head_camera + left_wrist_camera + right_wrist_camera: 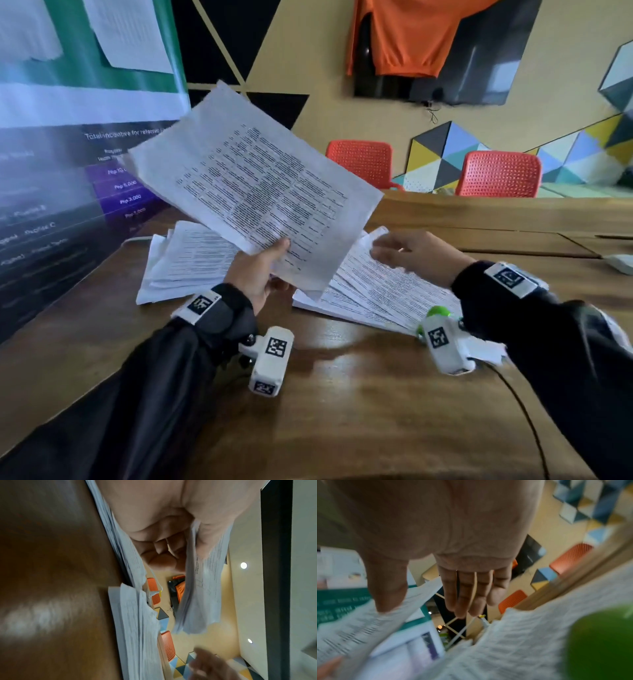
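Soft daylight; glare on the table (342,363); wrist views motion-blurred.

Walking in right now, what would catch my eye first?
The left hand holds a sheaf of printed sheets up above the wooden table. The open right hand hovers over a fanned pile of papers; a second pile lies farther left. Behind, an orange garment hangs over a dark screen.
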A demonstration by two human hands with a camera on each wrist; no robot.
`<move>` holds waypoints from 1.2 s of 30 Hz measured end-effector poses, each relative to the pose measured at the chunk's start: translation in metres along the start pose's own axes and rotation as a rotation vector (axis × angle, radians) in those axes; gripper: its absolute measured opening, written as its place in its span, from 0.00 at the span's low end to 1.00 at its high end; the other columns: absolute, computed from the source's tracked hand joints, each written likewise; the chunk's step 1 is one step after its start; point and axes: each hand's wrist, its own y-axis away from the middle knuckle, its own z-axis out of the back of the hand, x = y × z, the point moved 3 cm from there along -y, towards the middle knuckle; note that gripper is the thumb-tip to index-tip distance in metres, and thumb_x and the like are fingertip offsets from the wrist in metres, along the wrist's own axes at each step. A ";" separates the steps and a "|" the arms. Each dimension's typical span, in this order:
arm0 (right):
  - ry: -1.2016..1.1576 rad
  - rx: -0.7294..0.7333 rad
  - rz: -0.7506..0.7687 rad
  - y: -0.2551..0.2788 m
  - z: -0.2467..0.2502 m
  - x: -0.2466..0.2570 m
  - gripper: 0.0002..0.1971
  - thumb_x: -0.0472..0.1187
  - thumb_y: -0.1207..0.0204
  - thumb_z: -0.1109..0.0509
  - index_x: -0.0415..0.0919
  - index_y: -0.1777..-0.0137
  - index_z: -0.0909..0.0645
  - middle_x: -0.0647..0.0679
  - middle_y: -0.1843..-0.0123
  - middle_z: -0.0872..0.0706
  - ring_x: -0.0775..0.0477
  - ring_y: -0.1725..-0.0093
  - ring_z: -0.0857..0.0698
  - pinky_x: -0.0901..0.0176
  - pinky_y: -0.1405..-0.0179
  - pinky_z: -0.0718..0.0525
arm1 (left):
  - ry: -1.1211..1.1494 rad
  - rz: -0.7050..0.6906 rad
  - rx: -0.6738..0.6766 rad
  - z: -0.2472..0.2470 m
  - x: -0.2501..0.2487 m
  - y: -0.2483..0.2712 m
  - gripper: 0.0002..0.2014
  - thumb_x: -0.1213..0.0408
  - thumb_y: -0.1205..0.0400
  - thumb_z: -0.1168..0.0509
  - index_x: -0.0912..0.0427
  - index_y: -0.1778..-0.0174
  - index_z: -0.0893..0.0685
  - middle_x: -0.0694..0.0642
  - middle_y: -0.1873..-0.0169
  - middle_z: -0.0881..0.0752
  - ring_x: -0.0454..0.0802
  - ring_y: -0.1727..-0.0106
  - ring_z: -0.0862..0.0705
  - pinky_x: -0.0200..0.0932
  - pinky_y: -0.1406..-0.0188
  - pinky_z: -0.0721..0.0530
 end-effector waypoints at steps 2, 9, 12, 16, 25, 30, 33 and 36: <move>0.327 0.158 -0.094 0.002 0.007 -0.022 0.46 0.87 0.52 0.36 0.55 0.42 0.17 0.55 0.45 0.13 0.53 0.46 0.16 0.56 0.41 0.21 | -0.039 -0.007 -0.036 0.009 0.002 -0.010 0.33 0.47 0.36 0.17 0.64 0.40 0.12 0.60 0.37 0.12 0.65 0.40 0.14 0.58 0.39 0.17; 0.619 0.582 -0.332 0.026 0.002 -0.042 0.23 0.61 0.36 0.17 0.56 0.44 0.16 0.58 0.44 0.12 0.51 0.48 0.12 0.55 0.51 0.16 | -0.112 -0.010 -0.019 0.011 0.010 -0.020 0.15 0.56 0.22 0.24 0.64 0.49 0.12 0.55 0.58 0.07 0.51 0.53 0.09 0.46 0.51 0.18; 0.514 0.553 -0.275 0.013 -0.003 -0.040 0.17 0.60 0.32 0.19 0.49 0.54 0.13 0.51 0.60 0.09 0.52 0.61 0.10 0.61 0.68 0.13 | -0.129 -0.032 -0.009 0.010 0.010 -0.019 0.13 0.59 0.18 0.28 0.67 0.49 0.15 0.60 0.64 0.09 0.38 0.64 0.13 0.37 0.68 0.15; -0.248 0.440 -0.306 -0.012 -0.028 -0.021 0.22 0.56 0.17 0.34 0.36 0.50 0.11 0.45 0.68 0.15 0.43 0.75 0.20 0.57 0.75 0.18 | -0.084 -0.064 -0.002 0.015 0.009 -0.024 0.17 0.59 0.20 0.26 0.66 0.40 0.14 0.57 0.47 0.07 0.54 0.44 0.10 0.49 0.37 0.15; -1.144 0.155 -0.446 -0.056 -0.092 -0.004 0.20 0.54 0.14 0.43 0.39 0.42 0.16 0.41 0.61 0.18 0.49 0.78 0.27 0.61 0.77 0.25 | -0.045 -0.172 -0.150 0.035 0.007 -0.039 0.22 0.47 0.30 0.18 0.54 0.45 0.11 0.48 0.47 0.07 0.51 0.41 0.11 0.57 0.30 0.19; -1.402 0.199 -0.444 -0.055 -0.102 0.000 0.23 0.52 0.16 0.39 0.31 0.39 0.20 0.37 0.61 0.19 0.42 0.70 0.17 0.55 0.70 0.12 | -0.035 -0.151 -0.190 0.040 0.012 -0.046 0.19 0.52 0.27 0.20 0.57 0.44 0.10 0.49 0.51 0.06 0.50 0.44 0.11 0.56 0.30 0.19; -1.270 0.211 -0.473 -0.050 -0.105 -0.005 0.26 0.63 0.17 0.40 0.39 0.49 0.17 0.43 0.65 0.18 0.46 0.73 0.17 0.57 0.71 0.14 | -0.016 -0.167 -0.175 0.039 0.013 -0.046 0.19 0.54 0.29 0.19 0.57 0.44 0.10 0.52 0.48 0.06 0.56 0.41 0.10 0.62 0.29 0.19; -1.121 0.181 -0.497 -0.049 -0.108 -0.012 0.29 0.71 0.25 0.36 0.42 0.57 0.16 0.49 0.72 0.26 0.52 0.79 0.35 0.64 0.78 0.36 | 0.007 -0.171 -0.166 0.037 0.015 -0.047 0.17 0.57 0.30 0.21 0.57 0.47 0.10 0.54 0.47 0.07 0.57 0.40 0.10 0.63 0.29 0.20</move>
